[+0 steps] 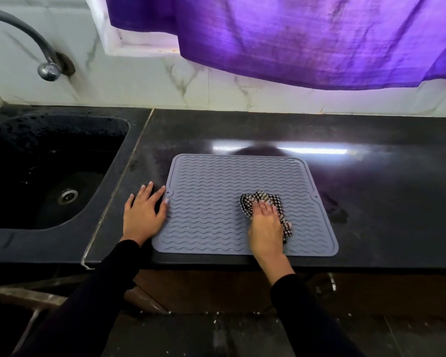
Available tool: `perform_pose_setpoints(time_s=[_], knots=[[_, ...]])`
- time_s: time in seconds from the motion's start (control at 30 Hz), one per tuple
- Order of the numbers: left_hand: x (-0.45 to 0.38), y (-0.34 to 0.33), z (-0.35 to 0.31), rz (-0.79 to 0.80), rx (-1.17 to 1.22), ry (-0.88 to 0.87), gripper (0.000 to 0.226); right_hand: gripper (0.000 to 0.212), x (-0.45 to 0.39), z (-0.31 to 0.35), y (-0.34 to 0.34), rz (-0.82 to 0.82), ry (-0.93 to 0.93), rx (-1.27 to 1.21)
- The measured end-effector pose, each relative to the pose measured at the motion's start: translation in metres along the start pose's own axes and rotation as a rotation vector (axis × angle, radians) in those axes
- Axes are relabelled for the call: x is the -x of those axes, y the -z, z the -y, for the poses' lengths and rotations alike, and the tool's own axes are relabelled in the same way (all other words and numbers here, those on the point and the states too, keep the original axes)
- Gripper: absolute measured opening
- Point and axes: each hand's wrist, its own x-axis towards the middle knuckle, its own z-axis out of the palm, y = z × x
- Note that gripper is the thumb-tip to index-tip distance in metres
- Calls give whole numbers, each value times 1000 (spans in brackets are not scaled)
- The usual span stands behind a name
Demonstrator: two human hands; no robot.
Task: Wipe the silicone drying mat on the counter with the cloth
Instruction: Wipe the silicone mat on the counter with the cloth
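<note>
- The mat (232,191) is the grey ribbed sheet I am working on; it lies flat on the counter (371,176), its near edge right along the counter's front lip. I judge that a hard stroke toward me could drag that edge over the lip.
- The cloth (264,202) sits bunched on the mat's right-hand half, pressed down under my right hand (265,225), whose fingers lie flat over it rather than curled round it. With no real grip, I think the cloth could slide out from under the palm or roll up, so that skin wipes the mat instead of fabric.
- A bunched cloth may ride over the wavy ribs and leave the grooves untouched.
- My left hand (144,212) lies spread at the mat's left edge, fingertips touching the rim, palm mostly on the counter. If it lifts, I expect the mat to creep or turn under the strokes.
- Beyond the mat's left edge lies the sink (52,171), wet-looking; a mat pushed that way could end up over its rim.
- Beyond the mat's far edge a purple curtain (307,42) hangs well above the counter, out of reach of the wiping.
</note>
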Motion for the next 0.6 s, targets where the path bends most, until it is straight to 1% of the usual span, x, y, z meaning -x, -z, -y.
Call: perform_pose_setpoints(time_s=[0.03,0.1,0.2,0.23,0.27,0.3,0.33,0.37,0.4,0.43,0.47,0.5,0.53,0.57,0.6], knots=[[0,0,0,-3,2,-3,68,54,-2,-4,4,7,0,-52],[0,1,-1,-9,6,-3,68,52,-2,-11,13,-31,-36,-179],[0,2,-1,-12,8,0,68,39,-5,-21,27,-79,-162,-432],[0,2,-1,-7,12,1,68,33,-11,-26,29,-73,-248,-573],[0,2,0,-2,17,2,69,28,-19,-33,31,-58,-376,-765],[0,3,0,2,20,3,70,27,-27,-38,37,-45,-532,-1012],[1,4,0,3,22,4,70,29,-34,-43,45,-61,-682,-1248],[1,4,-1,6,21,4,71,30,-42,-50,50,-124,-794,-1370],[1,4,-1,11,20,6,72,31,-47,-57,53,-196,-841,-1325],[1,5,-1,12,22,10,72,30,-51,-61,60,-266,-856,-1219],[1,5,-1,13,23,11,73,28,-53,-65,65,-336,-823,-1067],[1,5,-1,12,25,8,73,26,-53,-67,69,-383,-731,-859],[0,5,-1,10,27,5,73,25,-51,-65,71,-390,-627,-692],[1,5,-1,9,30,4,74,25,-47,-61,69,-345,-531,-558],[0,5,-1,8,30,2,74,27,-42,-55,63,-263,-455,-478]])
